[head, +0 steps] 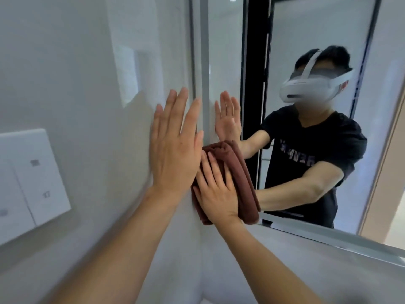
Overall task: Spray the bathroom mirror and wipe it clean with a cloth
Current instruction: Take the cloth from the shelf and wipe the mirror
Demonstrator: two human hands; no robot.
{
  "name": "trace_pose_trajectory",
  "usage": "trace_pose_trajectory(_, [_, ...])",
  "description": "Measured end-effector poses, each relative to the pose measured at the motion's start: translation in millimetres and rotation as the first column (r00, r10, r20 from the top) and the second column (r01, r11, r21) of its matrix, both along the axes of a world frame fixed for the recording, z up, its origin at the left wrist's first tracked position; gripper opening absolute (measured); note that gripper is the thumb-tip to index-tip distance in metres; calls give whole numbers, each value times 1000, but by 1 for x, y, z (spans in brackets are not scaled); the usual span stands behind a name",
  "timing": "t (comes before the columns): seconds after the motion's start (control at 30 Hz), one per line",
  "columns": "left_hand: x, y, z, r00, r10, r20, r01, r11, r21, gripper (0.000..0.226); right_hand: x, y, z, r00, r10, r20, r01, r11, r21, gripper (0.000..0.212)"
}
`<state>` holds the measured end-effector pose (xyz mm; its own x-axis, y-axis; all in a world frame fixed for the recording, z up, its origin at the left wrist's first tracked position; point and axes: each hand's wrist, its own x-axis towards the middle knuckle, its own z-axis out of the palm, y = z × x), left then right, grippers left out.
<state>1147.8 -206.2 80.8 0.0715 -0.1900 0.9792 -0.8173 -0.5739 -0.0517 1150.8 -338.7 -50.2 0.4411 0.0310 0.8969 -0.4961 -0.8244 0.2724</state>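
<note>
At the mirror's [306, 40] lower-left corner, my right hand [215, 194] presses the cloth [243, 178] flat-fingered for wiping; left hand [175, 145], spread, braces on the wall [76, 73].

Person in headset and black T-shirt

Both forearms are bare, with no watch or ring on the left hand [173, 150] or right hand [215, 194]. The mirror [317, 29] reflects a white headset [315, 84] with a top strap and a black short-sleeved T-shirt [311, 150] with pale chest lettering.
</note>
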Motion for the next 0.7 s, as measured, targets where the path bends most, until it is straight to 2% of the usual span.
trace_pose_trajectory(0.2, [-7,2,-3,999,-34,-36,34,999,-2,58,2,3,-2,999,30,40,-31,999,33,66])
trace_pose_trajectory(0.3, [-13,2,-5,997,-57,-55,57,998,7,57,-14,-6,-5,995,70,-68,-68,997,20,72])
trace_pose_trajectory(0.4, [-29,-6,-6,991,-90,-99,92,995,24,55,-50,-31,-14,990,62,-126,-62,998,4,70])
trace_pose_trajectory(0.6, [-80,-50,-6,971,-212,-113,220,974,57,56,-140,-79,-22,996,-36,-82,33,999,-28,66])
trace_pose_trajectory(0.7, [-112,-79,-5,951,-290,-112,297,953,60,53,-183,-103,-20,991,-78,-110,72,996,-59,64])
